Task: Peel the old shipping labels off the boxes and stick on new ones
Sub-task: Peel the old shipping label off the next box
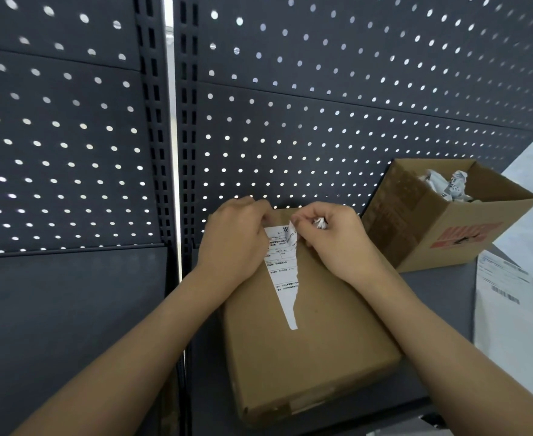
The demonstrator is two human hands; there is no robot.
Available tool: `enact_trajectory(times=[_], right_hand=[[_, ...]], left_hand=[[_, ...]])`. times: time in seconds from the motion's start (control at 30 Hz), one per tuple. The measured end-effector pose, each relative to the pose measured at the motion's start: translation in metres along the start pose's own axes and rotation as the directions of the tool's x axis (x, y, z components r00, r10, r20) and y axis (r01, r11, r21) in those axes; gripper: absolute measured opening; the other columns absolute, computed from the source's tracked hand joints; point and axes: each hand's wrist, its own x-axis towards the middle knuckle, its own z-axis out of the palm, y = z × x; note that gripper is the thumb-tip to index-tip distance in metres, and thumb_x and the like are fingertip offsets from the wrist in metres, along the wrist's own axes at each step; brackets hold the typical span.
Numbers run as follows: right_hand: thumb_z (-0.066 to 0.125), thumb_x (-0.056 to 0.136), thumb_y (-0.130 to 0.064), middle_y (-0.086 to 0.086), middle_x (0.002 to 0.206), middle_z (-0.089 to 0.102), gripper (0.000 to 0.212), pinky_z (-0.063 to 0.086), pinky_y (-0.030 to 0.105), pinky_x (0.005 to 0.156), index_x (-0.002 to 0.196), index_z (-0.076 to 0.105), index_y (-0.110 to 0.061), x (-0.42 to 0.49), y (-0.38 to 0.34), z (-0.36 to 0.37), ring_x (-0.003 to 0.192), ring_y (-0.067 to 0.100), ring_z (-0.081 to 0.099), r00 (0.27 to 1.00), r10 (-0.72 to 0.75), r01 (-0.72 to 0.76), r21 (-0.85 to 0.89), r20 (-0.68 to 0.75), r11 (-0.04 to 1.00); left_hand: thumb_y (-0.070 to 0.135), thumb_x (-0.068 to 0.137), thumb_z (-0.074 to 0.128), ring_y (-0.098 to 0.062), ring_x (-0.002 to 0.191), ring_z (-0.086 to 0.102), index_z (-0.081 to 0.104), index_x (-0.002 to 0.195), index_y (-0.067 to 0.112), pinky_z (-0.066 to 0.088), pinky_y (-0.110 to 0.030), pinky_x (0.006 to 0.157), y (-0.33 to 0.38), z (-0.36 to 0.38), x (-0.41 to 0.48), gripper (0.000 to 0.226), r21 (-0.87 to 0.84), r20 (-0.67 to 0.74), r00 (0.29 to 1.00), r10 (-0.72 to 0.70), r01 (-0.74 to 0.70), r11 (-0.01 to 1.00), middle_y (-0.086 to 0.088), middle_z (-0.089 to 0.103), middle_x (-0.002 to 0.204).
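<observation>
The box lay flat on the dark surface directly in front of the person. On its top face was the old label, a torn white wedge tapering to a point toward the near end. The right hand pinched a lifted flap at the label's far edge, with a small crumpled wad of paper tucked in its curled fingers. The left hand sat curled over the label's far left corner; its fingertips were hidden, so I could not tell whether it pinched or merely pressed. The label looked thin, weak and well stuck, likely to tear into strips, so a low grip close to the peel line seemed wisest, with the stiff, light cardboard held down. Scraps filled an open carton to the right, and a printed sheet lay near it.
</observation>
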Motion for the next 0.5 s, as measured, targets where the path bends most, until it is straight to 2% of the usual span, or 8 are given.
enact_trajectory(times=[0.17,0.23,0.3,0.37,0.5], right_hand=[[0.064,0.094,-0.024,-0.028,0.061,0.06,0.014,0.038,0.015,0.06,0.083,0.073,-0.023,-0.003,0.001,-0.002,0.06,-0.004,0.055,1.0,0.022,-0.021,0.057,-0.018,0.998],[0.064,0.094,-0.025,-0.025,0.062,0.062,0.015,0.04,0.017,0.058,0.083,0.072,-0.023,-0.004,0.0,-0.002,0.058,-0.002,0.054,0.999,0.024,-0.022,0.083,-0.025,0.996],[0.064,0.094,-0.024,-0.019,0.062,0.063,0.015,0.043,0.022,0.057,0.082,0.072,-0.023,-0.005,-0.001,-0.002,0.058,0.005,0.054,1.0,0.014,-0.011,0.107,-0.028,0.994],[0.063,0.095,-0.023,-0.017,0.061,0.063,0.015,0.045,0.021,0.058,0.082,0.072,-0.022,-0.007,-0.002,-0.002,0.057,0.004,0.054,1.0,-0.005,0.008,0.121,-0.026,0.993],[0.062,0.095,-0.02,-0.021,0.059,0.061,0.015,0.044,0.016,0.06,0.084,0.072,-0.018,-0.008,-0.004,-0.002,0.056,0.0,0.054,0.999,-0.036,0.038,0.12,-0.022,0.992]], left_hand=[[0.009,0.08,0.035,-0.018,0.087,0.059,0.07,0.09,0.016,0.049,-0.037,0.076,-0.005,-0.005,0.003,0.038,-0.089,0.045,0.999,0.018,-0.014,0.996,0.003,0.067,0.09],[0.005,0.086,0.039,-0.019,0.091,0.058,0.071,0.094,0.015,0.049,-0.038,0.081,-0.011,-0.006,0.006,0.034,-0.113,0.088,0.995,0.036,-0.026,0.993,0.0,0.066,0.094],[0.008,0.088,0.041,-0.024,0.096,0.055,0.072,0.099,0.015,0.047,-0.041,0.087,-0.017,-0.007,0.008,0.034,-0.062,0.098,0.994,0.045,-0.039,0.997,-0.002,0.064,0.099],[0.01,0.092,0.046,-0.026,0.104,0.05,0.072,0.106,0.019,0.041,-0.04,0.095,-0.022,-0.006,0.007,0.031,-0.014,0.103,0.995,0.008,-0.006,1.0,-0.001,0.061,0.107],[0.016,0.095,0.049,-0.023,0.113,0.042,0.069,0.112,0.03,0.023,-0.032,0.096,-0.025,-0.006,0.002,0.029,0.0,0.125,0.991,-0.053,0.053,0.999,0.005,0.054,0.114]])
